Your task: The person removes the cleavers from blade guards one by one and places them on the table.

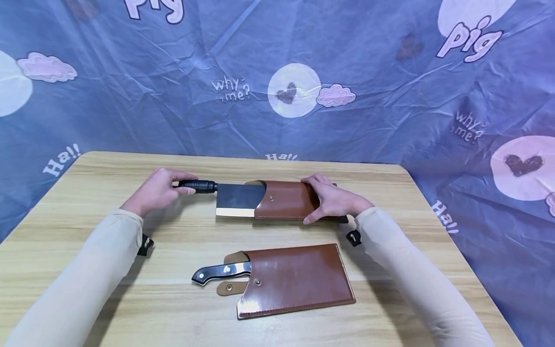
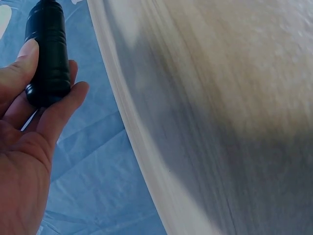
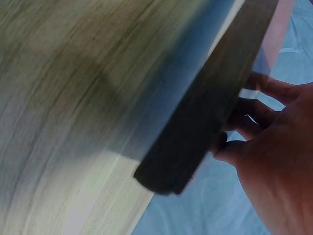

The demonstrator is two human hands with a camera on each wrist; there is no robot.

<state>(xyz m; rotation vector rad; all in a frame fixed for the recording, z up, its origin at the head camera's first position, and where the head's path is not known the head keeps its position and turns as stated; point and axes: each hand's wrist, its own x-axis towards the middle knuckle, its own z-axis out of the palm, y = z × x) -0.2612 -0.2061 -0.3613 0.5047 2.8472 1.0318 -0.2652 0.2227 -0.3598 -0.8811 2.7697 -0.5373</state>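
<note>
My left hand [image 1: 162, 189] pinches the black ridged handle [image 1: 198, 186] of a cleaver between thumb and fingers, close to its butt end. The cleaver's wide dark blade [image 1: 238, 198], with a bright lower edge, enters a brown leather sheath [image 1: 284, 200]; its right part is hidden inside. At the sheath's right end, my right hand [image 1: 331, 196] grips it with thumb at the near edge and fingers at the far edge. In the right wrist view a long dark strip [image 3: 195, 107] with a rounded end lies beside the right hand's fingertips.
Nearer on the wooden table [image 1: 151, 299] lies a second brown leather sheath [image 1: 299, 279], holding a knife whose black riveted handle [image 1: 223, 272] sticks out left. Its strap [image 1: 231, 288] hangs unfastened. A blue printed cloth [image 1: 173, 96] rises behind the table's far edge.
</note>
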